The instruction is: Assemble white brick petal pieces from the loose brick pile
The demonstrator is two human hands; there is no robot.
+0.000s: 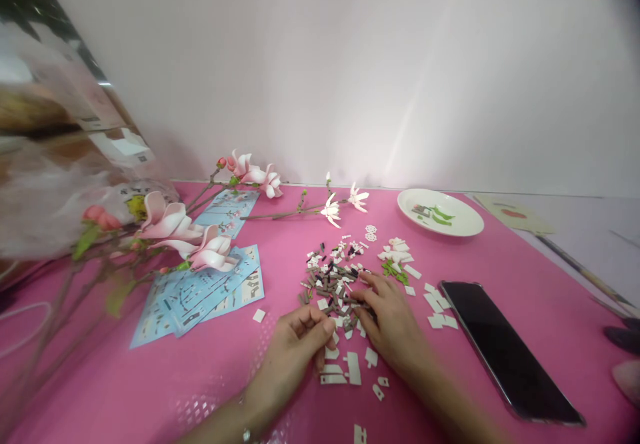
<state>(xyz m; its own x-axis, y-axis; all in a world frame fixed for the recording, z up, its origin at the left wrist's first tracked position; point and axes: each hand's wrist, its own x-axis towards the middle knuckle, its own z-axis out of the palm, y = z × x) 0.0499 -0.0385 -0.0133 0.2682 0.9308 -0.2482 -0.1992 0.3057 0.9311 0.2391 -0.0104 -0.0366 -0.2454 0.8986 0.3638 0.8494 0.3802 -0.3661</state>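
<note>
Left hand: the left hand [290,357] lies on its side at the near edge of the pile, fingers curled in toward the thumb; too hidden to tell whether they pinch a piece
Right hand: the right hand [393,321] is spread, its fingertips [363,285] resting on the pile and holding nothing that shows
Pile: the loose plastic bricks [333,284], mostly brown and white, lie mid-mat, right between the hands, within easy reach of both
Sorted pieces: white plates [437,311] sit apart to the right of the pile, and pale pink petal pieces [397,251] lie beyond it, seemingly grouped by colour
Plate: a white plate [440,212] holds green leaf pieces [440,216], perhaps kept there to stay separate
Rest: blue instruction sheets [197,294] lie open on the pink mat [150,391] beneath pink magnolia brick stems [173,224], a white-flowered stem [333,211] lies behind the pile, and a black smartphone [510,351] lies face up at right
</note>
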